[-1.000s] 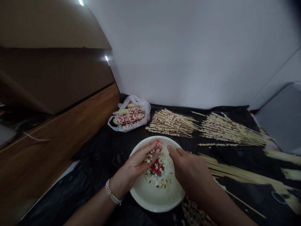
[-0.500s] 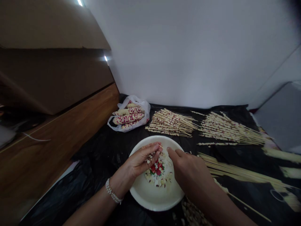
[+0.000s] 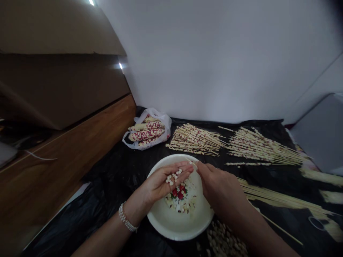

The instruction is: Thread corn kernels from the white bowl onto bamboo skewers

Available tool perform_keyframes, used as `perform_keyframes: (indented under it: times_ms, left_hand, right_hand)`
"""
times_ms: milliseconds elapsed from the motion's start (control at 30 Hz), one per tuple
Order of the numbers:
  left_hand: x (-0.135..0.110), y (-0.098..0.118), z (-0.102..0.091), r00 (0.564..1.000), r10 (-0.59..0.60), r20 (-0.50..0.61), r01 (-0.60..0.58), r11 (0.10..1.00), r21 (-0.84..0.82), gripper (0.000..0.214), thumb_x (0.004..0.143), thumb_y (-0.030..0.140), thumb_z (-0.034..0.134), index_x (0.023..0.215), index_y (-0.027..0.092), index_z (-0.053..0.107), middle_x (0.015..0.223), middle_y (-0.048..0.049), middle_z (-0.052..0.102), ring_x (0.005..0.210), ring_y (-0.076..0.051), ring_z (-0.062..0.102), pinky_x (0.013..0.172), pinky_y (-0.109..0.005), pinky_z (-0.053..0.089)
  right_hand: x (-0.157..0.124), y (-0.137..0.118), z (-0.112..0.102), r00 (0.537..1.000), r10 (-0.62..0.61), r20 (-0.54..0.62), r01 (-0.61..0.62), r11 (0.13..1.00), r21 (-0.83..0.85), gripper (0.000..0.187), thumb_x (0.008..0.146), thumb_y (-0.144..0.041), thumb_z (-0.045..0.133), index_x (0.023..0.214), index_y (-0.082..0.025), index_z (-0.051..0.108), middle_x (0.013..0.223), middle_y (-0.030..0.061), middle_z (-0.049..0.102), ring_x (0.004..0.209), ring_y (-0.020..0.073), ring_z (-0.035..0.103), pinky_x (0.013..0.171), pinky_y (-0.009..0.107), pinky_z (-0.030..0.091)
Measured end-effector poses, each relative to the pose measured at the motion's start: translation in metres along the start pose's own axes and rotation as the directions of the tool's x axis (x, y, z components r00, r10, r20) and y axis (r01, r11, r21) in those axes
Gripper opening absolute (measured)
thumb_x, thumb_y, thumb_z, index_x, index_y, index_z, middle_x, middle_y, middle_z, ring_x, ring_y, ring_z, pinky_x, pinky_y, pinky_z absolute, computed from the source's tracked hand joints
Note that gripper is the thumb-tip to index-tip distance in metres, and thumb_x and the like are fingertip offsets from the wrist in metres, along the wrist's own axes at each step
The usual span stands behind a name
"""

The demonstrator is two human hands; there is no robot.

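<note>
My left hand [image 3: 163, 180] is palm up over a white basin [image 3: 175, 228], fingers stretched out flat, bearing several loose pale corn kernels [image 3: 173, 177] on the palm and fingers. Just past its fingertips, my right hand [image 3: 221, 182] is closed around a thin wooden skewer [image 3: 278, 225]. That stick seems to emerge beyond the right wrist and slant down to the right; its middle is hidden by the hand and forearm. In the basin, loose kernels [image 3: 184, 207] are scattered over a red flower print.
Behind the basin are a plastic bag [image 3: 166, 123] of speckled corn cobs [image 3: 146, 135] and two piles of kernel-threaded skewers [image 3: 193, 139]. Bare sticks [image 3: 268, 191] lie at right. A dark heap of kernels [image 3: 225, 239] is at lower right, on black plastic sheeting [image 3: 112, 178].
My left hand has flattened, showing more kernels on its palm. The right hand has shifted slightly up and right with the skewer, whose far end has moved up and left.
</note>
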State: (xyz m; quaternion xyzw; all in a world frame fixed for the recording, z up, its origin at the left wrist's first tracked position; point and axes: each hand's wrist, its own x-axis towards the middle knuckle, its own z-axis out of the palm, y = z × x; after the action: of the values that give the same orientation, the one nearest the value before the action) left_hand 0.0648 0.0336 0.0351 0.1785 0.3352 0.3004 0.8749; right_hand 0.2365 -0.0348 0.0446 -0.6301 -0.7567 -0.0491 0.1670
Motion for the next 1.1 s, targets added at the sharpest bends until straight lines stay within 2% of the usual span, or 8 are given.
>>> perform_keyframes:
  times_ms: [100, 300, 433, 533, 700, 867, 1100]
  left_hand:
    - [-0.001, 0.0, 0.0, 1.0, 0.021, -0.012, -0.021, 1.0, 0.012, 0.025, 0.077, 0.003, 0.062, 0.101, 0.008, 0.067, 0.11, -0.0166, 0.069, 0.111, -0.021, 0.061, 0.095, -0.026, 0.046]
    - [0.0, -0.003, -0.002, 0.988, 0.1, -0.119, -0.097, 0.995, 0.033, 0.013, 0.077, 0.009, 0.067, 0.089, 0.011, 0.069, 0.101, -0.0114, 0.071, 0.101, -0.018, 0.065, 0.092, -0.025, 0.047]
    - [0.002, -0.002, -0.004, 0.975, 0.126, -0.184, -0.123, 0.992, 0.028, 0.017, 0.075, 0.007, 0.068, 0.091, 0.014, 0.07, 0.092, -0.0055, 0.072, 0.085, -0.011, 0.067, 0.081, -0.018, 0.049]
    - [0.004, -0.002, -0.004, 0.961, 0.14, -0.24, -0.139, 0.99, 0.022, 0.021, 0.075, 0.004, 0.067, 0.093, 0.015, 0.071, 0.091, -0.0055, 0.073, 0.085, -0.011, 0.066, 0.078, -0.017, 0.049]
    - [0.005, -0.003, -0.001, 0.961, 0.151, -0.23, -0.161, 0.987, -0.023, 0.022, 0.073, 0.001, 0.067, 0.092, 0.012, 0.069, 0.095, -0.007, 0.072, 0.093, -0.012, 0.065, 0.087, -0.019, 0.048]
    - [0.004, -0.002, 0.0, 0.961, 0.126, -0.246, -0.14, 0.989, -0.042, 0.02, 0.074, 0.002, 0.067, 0.091, 0.013, 0.07, 0.088, -0.0044, 0.073, 0.086, -0.01, 0.066, 0.081, -0.016, 0.05]
    - [0.005, -0.003, -0.004, 0.968, 0.124, -0.22, -0.138, 0.989, -0.05, 0.02, 0.076, 0.004, 0.066, 0.093, 0.015, 0.07, 0.089, -0.0024, 0.073, 0.08, -0.008, 0.066, 0.078, -0.015, 0.051]
  right_hand:
    - [-0.001, -0.002, 0.0, 1.0, -0.001, -0.004, 0.001, 1.0, -0.003, 0.03, 0.078, -0.007, 0.039, 0.097, -0.017, 0.06, 0.072, 0.0028, 0.062, 0.052, 0.0152, 0.056, 0.045, 0.028, 0.018]
    - [-0.001, -0.004, 0.0, 0.999, -0.036, -0.003, 0.036, 0.999, 0.01, 0.033, 0.078, -0.007, 0.039, 0.101, -0.018, 0.061, 0.076, 0.003, 0.064, 0.052, 0.0161, 0.058, 0.045, 0.028, 0.019]
    - [0.0, -0.006, -0.002, 1.0, -0.017, 0.025, 0.017, 1.0, 0.0, 0.033, 0.076, -0.007, 0.04, 0.1, -0.018, 0.06, 0.077, 0.0028, 0.064, 0.053, 0.0157, 0.058, 0.044, 0.028, 0.017]
    - [0.001, -0.007, -0.004, 0.999, -0.002, 0.053, 0.003, 1.0, -0.019, 0.032, 0.076, -0.007, 0.041, 0.1, -0.019, 0.06, 0.079, 0.0036, 0.065, 0.054, 0.0153, 0.058, 0.044, 0.029, 0.017]
    - [0.001, -0.007, -0.003, 0.995, -0.003, 0.098, 0.006, 1.0, -0.026, 0.032, 0.076, -0.005, 0.04, 0.098, -0.019, 0.059, 0.079, 0.0034, 0.065, 0.055, 0.0146, 0.059, 0.045, 0.029, 0.018]
    - [-0.001, -0.009, 0.0, 0.997, -0.026, 0.072, 0.027, 1.0, -0.011, 0.031, 0.075, -0.004, 0.042, 0.096, -0.018, 0.059, 0.077, 0.0032, 0.065, 0.055, 0.0167, 0.06, 0.046, 0.029, 0.017]
    - [-0.001, -0.011, -0.002, 0.994, -0.026, 0.104, 0.026, 1.0, 0.006, 0.031, 0.074, -0.003, 0.041, 0.095, -0.017, 0.059, 0.076, 0.004, 0.064, 0.053, 0.0167, 0.059, 0.046, 0.029, 0.014]
